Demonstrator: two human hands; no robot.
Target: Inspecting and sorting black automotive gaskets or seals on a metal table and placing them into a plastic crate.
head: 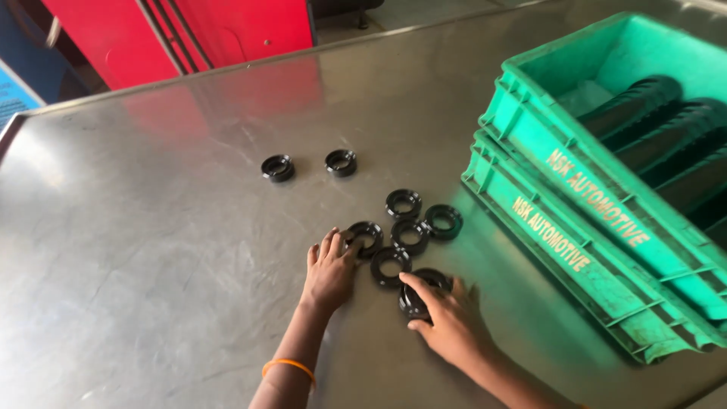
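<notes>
Several black rubber rings lie in a cluster (413,231) on a steel table (151,250). My left hand (330,269) rests flat on the table, its fingertips touching the leftmost ring (366,236) of the cluster. My right hand (448,322) grips a black ring (421,294) at the near edge of the cluster, fingers curled over it. Two more rings (278,167) (341,162) sit apart from the cluster, further back on the left. An orange band (288,366) circles my left wrist.
Two stacked green plastic crates (560,189) stand on the right, the top one holding rows of black parts (666,129). A red cabinet (189,30) stands beyond the table's far edge.
</notes>
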